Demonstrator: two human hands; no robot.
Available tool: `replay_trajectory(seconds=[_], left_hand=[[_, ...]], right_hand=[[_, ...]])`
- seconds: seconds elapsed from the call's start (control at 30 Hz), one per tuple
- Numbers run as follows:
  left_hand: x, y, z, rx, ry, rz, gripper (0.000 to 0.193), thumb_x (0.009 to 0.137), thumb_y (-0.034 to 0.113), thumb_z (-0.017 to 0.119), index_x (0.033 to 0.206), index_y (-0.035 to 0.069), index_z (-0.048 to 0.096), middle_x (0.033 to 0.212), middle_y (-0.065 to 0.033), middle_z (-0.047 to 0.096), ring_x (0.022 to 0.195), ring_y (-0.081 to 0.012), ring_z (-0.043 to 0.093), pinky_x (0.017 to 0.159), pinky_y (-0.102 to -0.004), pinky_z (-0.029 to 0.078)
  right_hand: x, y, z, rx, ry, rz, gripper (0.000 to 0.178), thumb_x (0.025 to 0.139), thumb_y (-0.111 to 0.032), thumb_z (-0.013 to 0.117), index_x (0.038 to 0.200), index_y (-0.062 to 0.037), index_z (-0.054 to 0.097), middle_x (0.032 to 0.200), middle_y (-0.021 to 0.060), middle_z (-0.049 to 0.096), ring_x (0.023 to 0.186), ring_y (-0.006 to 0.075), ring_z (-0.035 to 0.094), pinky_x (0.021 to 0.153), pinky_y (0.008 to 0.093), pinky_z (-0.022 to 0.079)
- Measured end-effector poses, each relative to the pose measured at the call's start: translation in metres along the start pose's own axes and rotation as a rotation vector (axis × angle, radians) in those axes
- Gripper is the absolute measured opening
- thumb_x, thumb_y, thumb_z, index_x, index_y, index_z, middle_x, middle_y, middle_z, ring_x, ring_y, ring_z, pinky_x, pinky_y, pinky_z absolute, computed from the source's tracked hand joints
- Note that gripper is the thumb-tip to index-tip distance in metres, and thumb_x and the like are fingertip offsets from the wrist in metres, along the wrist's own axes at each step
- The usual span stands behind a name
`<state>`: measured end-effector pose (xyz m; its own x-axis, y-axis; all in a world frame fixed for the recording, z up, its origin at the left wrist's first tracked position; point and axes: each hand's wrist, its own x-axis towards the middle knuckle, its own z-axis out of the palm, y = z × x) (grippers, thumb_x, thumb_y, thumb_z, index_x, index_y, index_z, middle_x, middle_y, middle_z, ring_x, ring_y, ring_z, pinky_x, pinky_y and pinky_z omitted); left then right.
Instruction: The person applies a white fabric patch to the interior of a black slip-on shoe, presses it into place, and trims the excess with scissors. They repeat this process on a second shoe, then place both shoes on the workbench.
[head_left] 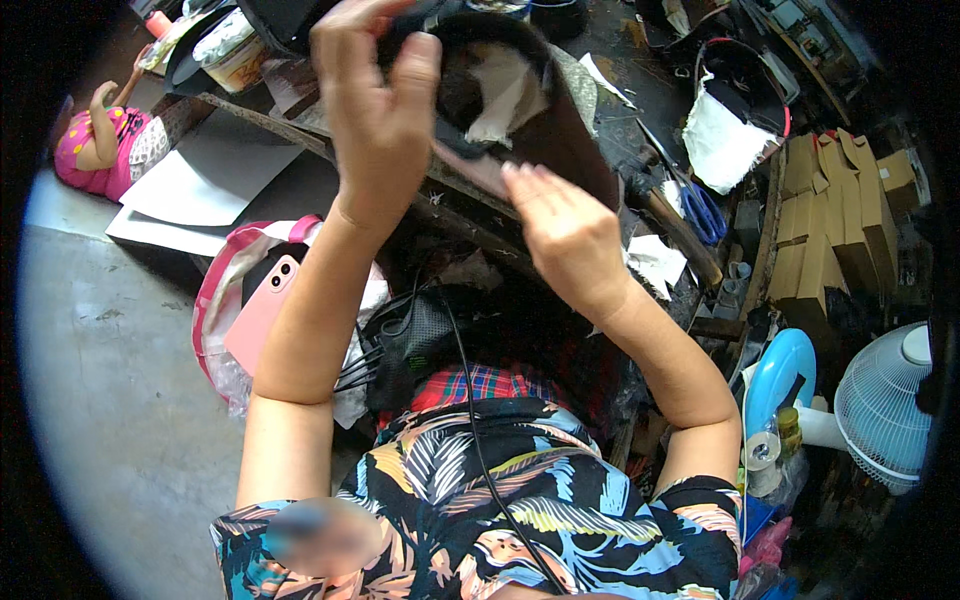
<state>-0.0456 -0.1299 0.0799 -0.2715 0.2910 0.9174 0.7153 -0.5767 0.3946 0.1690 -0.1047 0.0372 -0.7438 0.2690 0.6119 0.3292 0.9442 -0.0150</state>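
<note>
On the cluttered workbench, a dark brown curved sheet (585,145) stands bent around into a ring-like shape. A pale piece (505,95) shows inside its curve. My right hand (570,235) has its fingers pressed together at the sheet's near edge, pinching it. Raised at the sheet's left side is my left hand (375,115), its thumb and fingers apart, holding nothing that I can see. Right of the sheet lie blue-handled scissors (703,212) and a wooden-handled tool (680,235), beside white scraps (655,262).
A pink-trimmed bag (212,325) holding a pink phone (262,315) sits left of my lap. White sheets (215,170) lie near a person in pink (105,150). Cardboard boxes (815,225), a fan (885,405) and a bucket draped with white cloth (728,145) stand right.
</note>
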Motion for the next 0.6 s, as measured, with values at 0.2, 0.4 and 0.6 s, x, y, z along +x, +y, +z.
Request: replay_trajectory(seconds=[0.2, 0.4, 0.6], left_hand=[[-0.013, 0.002, 0.018, 0.36, -0.72, -0.216, 0.031, 0.09, 0.013, 0.065, 0.117, -0.002, 0.062, 0.113, -0.0245, 0.066, 0.105, -0.0396, 0.065, 0.095, -0.0418, 0.052], [-0.019, 0.006, 0.039, 0.799, -1.206, -0.227, 0.029, 0.083, 0.03, 0.074, 0.092, 0.003, 0.073, 0.096, -0.0178, 0.072, 0.089, -0.0341, 0.071, 0.08, -0.0436, 0.057], [-0.039, -0.012, 0.015, 0.36, -0.945, -0.017, 0.021, 0.076, 0.013, 0.072, 0.096, 0.008, 0.067, 0.095, -0.0088, 0.066, 0.098, -0.0316, 0.063, 0.083, -0.0423, 0.052]], right_hand=[[0.035, 0.032, -0.009, 0.162, -0.053, 0.044, 0.018, 0.09, -0.028, 0.067, 0.095, -0.0107, 0.07, 0.084, 0.0107, 0.07, 0.077, 0.0308, 0.07, 0.065, 0.0415, 0.056], [0.061, 0.084, 0.035, -0.085, -0.142, 0.092, 0.034, 0.084, -0.011, 0.065, 0.118, -0.0131, 0.066, 0.11, 0.0074, 0.07, 0.102, 0.0279, 0.067, 0.088, 0.038, 0.056], [0.035, 0.101, 0.044, 0.083, -0.118, 0.36, 0.057, 0.082, -0.006, 0.064, 0.137, -0.0121, 0.053, 0.117, 0.0129, 0.07, 0.103, 0.0305, 0.068, 0.091, 0.0409, 0.055]])
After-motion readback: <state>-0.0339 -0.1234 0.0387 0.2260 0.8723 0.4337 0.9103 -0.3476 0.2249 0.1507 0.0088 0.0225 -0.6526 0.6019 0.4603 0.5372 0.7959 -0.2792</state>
